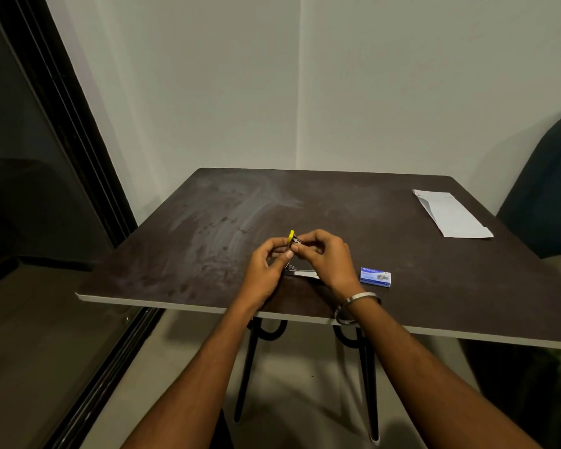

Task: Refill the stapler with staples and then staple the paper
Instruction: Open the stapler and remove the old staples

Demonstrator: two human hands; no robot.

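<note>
Both hands grip the opened stapler beside staple box

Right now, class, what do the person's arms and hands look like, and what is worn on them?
Both forearms are bare, with no sleeves or gloves in view. The right hand has a plain silver metal bangle round its wrist. The left hand wears nothing visible.

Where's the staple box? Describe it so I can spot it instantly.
Start at the dark table's near edge, just right of the right hand. The staple box lies flat there: small, blue and white, unlike the larger folded white paper at the far right corner.
</note>
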